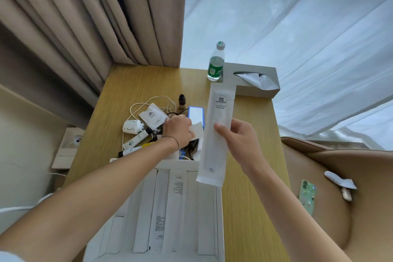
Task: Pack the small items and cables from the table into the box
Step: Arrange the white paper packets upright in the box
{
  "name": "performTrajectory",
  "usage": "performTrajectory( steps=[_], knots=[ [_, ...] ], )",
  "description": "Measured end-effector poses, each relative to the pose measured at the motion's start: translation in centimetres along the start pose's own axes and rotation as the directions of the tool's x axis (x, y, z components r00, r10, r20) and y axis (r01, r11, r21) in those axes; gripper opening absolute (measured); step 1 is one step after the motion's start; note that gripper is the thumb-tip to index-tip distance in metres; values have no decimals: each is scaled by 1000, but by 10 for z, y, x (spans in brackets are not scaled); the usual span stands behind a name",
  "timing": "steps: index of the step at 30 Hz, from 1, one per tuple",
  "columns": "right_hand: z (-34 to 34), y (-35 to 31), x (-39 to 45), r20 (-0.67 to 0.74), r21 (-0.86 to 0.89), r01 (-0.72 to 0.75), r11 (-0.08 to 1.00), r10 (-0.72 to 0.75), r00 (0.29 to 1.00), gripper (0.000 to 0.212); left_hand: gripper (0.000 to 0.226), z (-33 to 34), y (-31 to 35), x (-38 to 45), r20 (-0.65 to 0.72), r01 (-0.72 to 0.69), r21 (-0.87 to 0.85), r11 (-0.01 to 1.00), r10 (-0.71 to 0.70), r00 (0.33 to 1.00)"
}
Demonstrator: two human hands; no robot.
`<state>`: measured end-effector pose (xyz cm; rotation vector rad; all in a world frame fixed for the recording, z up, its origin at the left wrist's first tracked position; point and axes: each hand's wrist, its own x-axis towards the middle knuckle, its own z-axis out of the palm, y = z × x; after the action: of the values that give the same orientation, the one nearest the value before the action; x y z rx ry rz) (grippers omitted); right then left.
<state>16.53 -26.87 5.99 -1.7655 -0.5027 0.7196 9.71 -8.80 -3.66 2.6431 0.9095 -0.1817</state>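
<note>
Above the open white box (170,208), right hand (238,140) pinches the long white sachet (214,134) upright, left hand (178,132) curls onto clutter at 11 o'clock; next, probably lower it flat inside.

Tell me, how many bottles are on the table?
2. A clear plastic water bottle with a green label stands at the far edge beside the grey tissue box. A small dark brown bottle stands by the white cable. The pile may hide others.
</note>
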Motion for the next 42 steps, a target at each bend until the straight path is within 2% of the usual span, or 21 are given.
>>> performTrajectory(
  steps=[3, 5, 9, 12, 14, 16, 21, 27, 30, 34, 38, 42],
  knots=[
    [6, 10, -25, 16, -22, -20, 1000, 21, 1000, 18, 25, -13, -4, -6, -51, 107, -336, 936, -132, 990],
    [12, 18, -42, 11, -60, -35, 998, 36, 999, 20, 30, -25, -7, -14, -75, 130, -477, 869, -187, 979],
    [28, 30, -74, 15, -161, -53, 986, 56, 998, 22, 18, -48, -14, -38, -156, 42, -674, 738, -197, 968],
    [42, 41, -90, 14, -363, -19, 932, 26, 1000, 32, 17, -62, -21, -61, -190, -10, -795, 607, -234, 953],
    [52, 51, -96, -12, -544, 4, 839, -13, 1000, 39, 23, -69, -26, -77, -189, -29, -857, 514, -261, 947],
    [62, 58, -101, -28, -666, -2, 746, -22, 999, 40, 19, -73, -32, -95, -189, -41, -888, 459, -280, 941],
    [83, 70, -110, 15, -823, 7, 568, 9, 1000, 42, 18, -77, -53, -139, -149, -36, -928, 370, -281, 948],
    [98, 82, -114, 15, -881, -47, 471, 127, 992, 36, 18, -76, -75, -177, -95, -14, -952, 306, -253, 963],
    [102, 81, -111, 18, -928, -70, 365, 232, 973, 28, 18, -71, -82, -191, -71, -1, -961, 275, -241, 968],
    [115, 78, -98, -3, -971, -67, 231, 266, 964, 17, 20, -65, -85, -201, -19, 47, -961, 273, -234, 972],
    [131, 87, -88, 15, -995, -13, 94, 290, 957, 24, 19, -55, -85, -207, 68, 135, -944, 301, -224, 972],
    [140, 103, -85, 11, -999, 27, -43, 336, 942, 28, 20, -47, -88, -214, 84, 158, -919, 362, -213, 973]
  ],
)
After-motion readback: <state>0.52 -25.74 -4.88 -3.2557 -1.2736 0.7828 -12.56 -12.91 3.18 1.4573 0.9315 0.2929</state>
